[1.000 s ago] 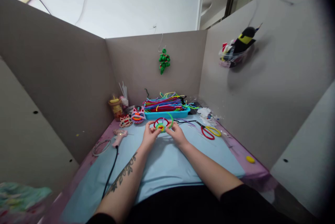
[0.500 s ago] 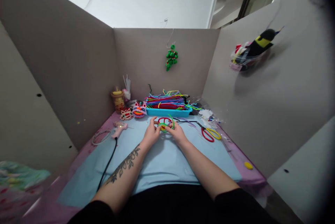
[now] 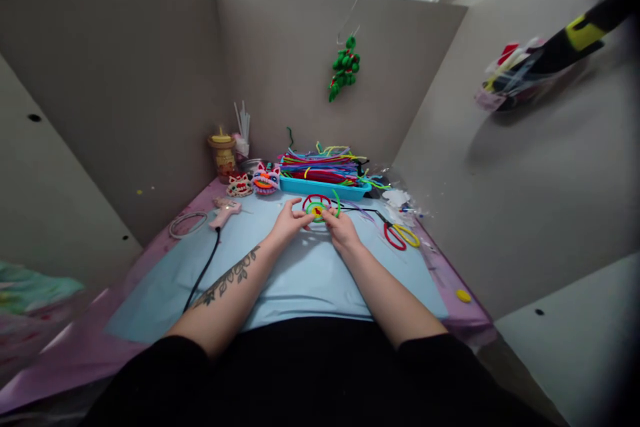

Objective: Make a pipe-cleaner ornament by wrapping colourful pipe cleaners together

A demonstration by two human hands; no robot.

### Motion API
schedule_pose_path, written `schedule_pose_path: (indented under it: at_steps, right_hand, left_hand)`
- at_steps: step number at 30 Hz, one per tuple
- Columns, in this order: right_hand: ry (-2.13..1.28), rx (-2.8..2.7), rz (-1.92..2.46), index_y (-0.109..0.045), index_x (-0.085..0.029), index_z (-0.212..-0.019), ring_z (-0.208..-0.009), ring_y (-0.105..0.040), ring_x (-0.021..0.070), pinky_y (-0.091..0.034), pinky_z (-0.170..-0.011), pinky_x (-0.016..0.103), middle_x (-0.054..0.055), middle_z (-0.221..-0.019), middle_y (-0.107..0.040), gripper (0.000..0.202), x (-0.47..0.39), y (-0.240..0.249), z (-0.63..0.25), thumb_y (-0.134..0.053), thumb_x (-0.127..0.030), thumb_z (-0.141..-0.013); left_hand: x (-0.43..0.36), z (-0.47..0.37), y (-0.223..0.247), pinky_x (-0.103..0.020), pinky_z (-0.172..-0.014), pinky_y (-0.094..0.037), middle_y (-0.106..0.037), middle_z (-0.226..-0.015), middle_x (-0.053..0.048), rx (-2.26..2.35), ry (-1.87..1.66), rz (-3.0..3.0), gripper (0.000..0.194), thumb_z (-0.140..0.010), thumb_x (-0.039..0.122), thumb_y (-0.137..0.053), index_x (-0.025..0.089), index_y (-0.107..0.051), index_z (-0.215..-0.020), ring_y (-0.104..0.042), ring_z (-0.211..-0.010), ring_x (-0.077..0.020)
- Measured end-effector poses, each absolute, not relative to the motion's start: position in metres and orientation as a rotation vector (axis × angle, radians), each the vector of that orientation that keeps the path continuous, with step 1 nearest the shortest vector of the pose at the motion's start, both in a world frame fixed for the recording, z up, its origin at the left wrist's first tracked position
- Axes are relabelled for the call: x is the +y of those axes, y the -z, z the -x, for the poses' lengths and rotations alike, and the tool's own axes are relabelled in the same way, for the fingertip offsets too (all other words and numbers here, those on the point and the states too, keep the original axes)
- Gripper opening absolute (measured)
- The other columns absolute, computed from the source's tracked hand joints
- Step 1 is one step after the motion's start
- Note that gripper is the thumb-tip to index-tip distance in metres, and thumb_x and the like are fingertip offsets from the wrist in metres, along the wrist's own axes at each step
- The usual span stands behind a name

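A small round craft piece (image 3: pixel 317 211) of coiled pipe cleaners, with a yellow and red centre, a green ring and a red frame behind, is held above the blue mat. My left hand (image 3: pixel 291 220) pinches its left side. On its right side, my right hand (image 3: pixel 342 226) grips the edge with thumb and fingers. A loose green end sticks up beside the right fingers. Scissors (image 3: pixel 395 236) with one red and one yellow handle lie right of my hands.
A blue tray (image 3: pixel 325 188) full of coloured pipe cleaners stands at the back. Two lion-head figures (image 3: pixel 265 179) sit left of it. A pink glue gun (image 3: pixel 224 214) with a black cord lies at left. Grey panels (image 3: pixel 280 67) surround the table.
The camera view has tilted down and shifted. The craft piece has turned so that its yellow and red centre shows more fully, and the left fingers have moved slightly on it.
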State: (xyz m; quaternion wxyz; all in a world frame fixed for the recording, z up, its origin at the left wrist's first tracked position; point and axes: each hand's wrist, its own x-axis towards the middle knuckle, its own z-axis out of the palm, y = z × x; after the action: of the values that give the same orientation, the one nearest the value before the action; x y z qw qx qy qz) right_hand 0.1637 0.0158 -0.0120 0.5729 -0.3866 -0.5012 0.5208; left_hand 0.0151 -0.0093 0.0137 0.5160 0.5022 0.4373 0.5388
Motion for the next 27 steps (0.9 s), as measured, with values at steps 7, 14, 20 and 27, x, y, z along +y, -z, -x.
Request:
schedule_pose_path:
  at_steps: [7,14,20,27]
  right_hand:
    - [-1.266,-1.146,0.882,-0.052,-0.020,-0.057,-0.087,-0.061,0.0220,-0.044,-0.079,0.035,0.000,-0.066,-0.062,0.031,0.0114,0.0111,-0.1594,-0.075,-0.041,-0.057]
    - [-1.309,-1.102,0.871,-0.052,-0.021,-0.058,-0.070,-0.058,0.0165,-0.044,-0.069,0.030,-0.003,-0.059,-0.058,0.031,0.0096,0.0086,-0.1597,-0.077,-0.038,-0.056]
    - [-1.312,-1.109,0.921,-0.049,-0.021,-0.052,-0.052,-0.043,0.0110,-0.035,-0.057,0.026,-0.007,-0.046,-0.044,0.033,0.0107,0.0093,-0.1614,-0.076,-0.039,-0.058]
    - [-1.382,-1.074,0.855,-0.046,-0.019,-0.049,-0.051,-0.040,0.0089,-0.030,-0.054,0.025,-0.006,-0.047,-0.044,0.038,0.0088,0.0064,-0.1579,-0.078,-0.039,-0.053]
  left_hand:
    - [-0.0056,-0.0130,-0.0103,-0.020,-0.049,-0.041,-0.058,-0.054,0.006,1.161,-1.385,-1.295,0.071,-0.059,0.029,-0.075,0.013,-0.042,-0.120,-0.055,-0.045,-0.0101]
    - [-0.0040,-0.0133,-0.0081,-0.019,-0.051,-0.042,-0.059,-0.056,0.005,1.173,-1.389,-1.289,0.070,-0.060,0.028,-0.074,0.013,-0.041,-0.120,-0.055,-0.047,-0.0099]
    - [-0.0059,-0.0143,-0.0134,-0.016,-0.045,-0.033,-0.063,-0.063,0.001,1.142,-1.285,-1.209,0.078,-0.059,0.031,-0.077,0.013,-0.037,-0.124,-0.056,-0.048,-0.0089]
    - [-0.0048,-0.0114,-0.0141,-0.016,-0.041,-0.026,-0.053,-0.052,0.008,1.008,-1.261,-1.134,0.080,-0.055,0.033,-0.079,0.012,-0.039,-0.121,-0.044,-0.040,-0.0048]
